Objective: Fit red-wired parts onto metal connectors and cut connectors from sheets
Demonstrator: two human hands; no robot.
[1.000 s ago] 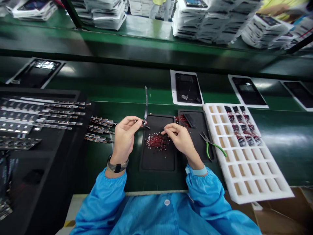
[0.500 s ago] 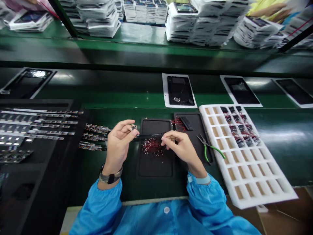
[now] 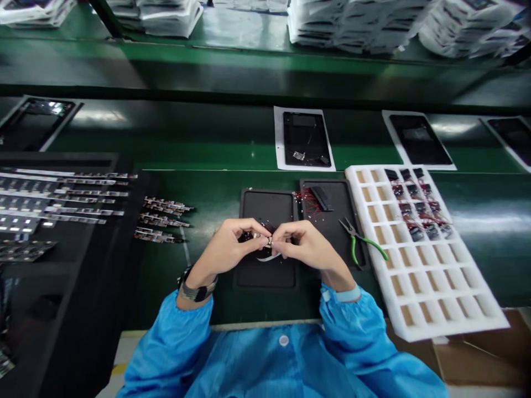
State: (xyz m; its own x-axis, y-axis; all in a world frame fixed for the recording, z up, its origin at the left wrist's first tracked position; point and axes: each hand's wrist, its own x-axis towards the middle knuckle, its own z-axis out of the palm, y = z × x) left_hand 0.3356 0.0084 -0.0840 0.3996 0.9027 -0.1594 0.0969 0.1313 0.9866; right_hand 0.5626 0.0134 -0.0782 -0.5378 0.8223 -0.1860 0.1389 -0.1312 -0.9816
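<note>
In the head view, my left hand (image 3: 232,246) pinches a small circuit board (image 3: 265,241) with a pale flex ribbon (image 3: 269,258) curving below it. Closed at the board's right end are the fingers of my right hand (image 3: 305,243); whether a tiny part is also pinched there is hidden. Both hands are over a black tray (image 3: 265,279), touching or nearly touching at the fingertips. The small red-wired parts in this tray are mostly covered by my hands.
On the right-hand black tray (image 3: 338,237) are red-wired parts (image 3: 309,200), black strips (image 3: 321,199) and green-handled pliers (image 3: 357,240). A white foam tray (image 3: 448,287) holds wired parts. Left are circuit strips (image 3: 161,220) and a black rack (image 3: 78,243). Beyond lies a device panel (image 3: 306,138).
My left hand has moved right and down with the board, and both hands now meet over the tray. The view has tilted down slightly.
</note>
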